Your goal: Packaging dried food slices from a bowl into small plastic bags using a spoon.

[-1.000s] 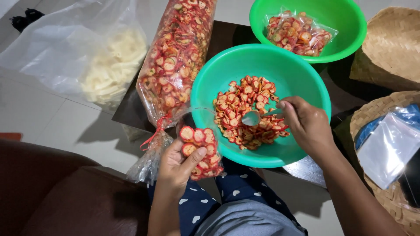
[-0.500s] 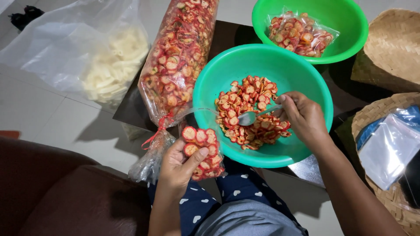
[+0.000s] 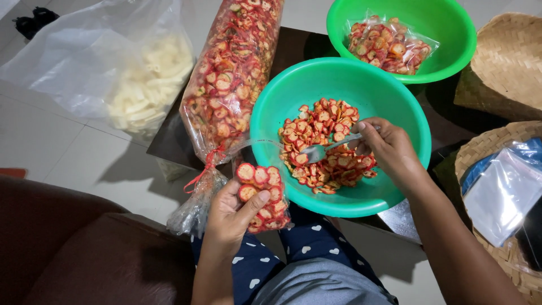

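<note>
Barely shifted since 0.5 s ago, right hand (image 3: 389, 149) grips the spoon (image 3: 324, 148), bowl pointing left toward the small bag (image 3: 264, 195) clutched in left hand (image 3: 231, 217).

Left hand (image 3: 231, 214) and right hand (image 3: 389, 149) both have fingers curled closed.

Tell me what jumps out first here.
The near green bowl at centre, holding red-rimmed chip slices, with the right hand dipping a spoon into them. Below it, the left hand grips a small clear bag of the same chips. A long packed chip bag lies left of the bowl.
</note>
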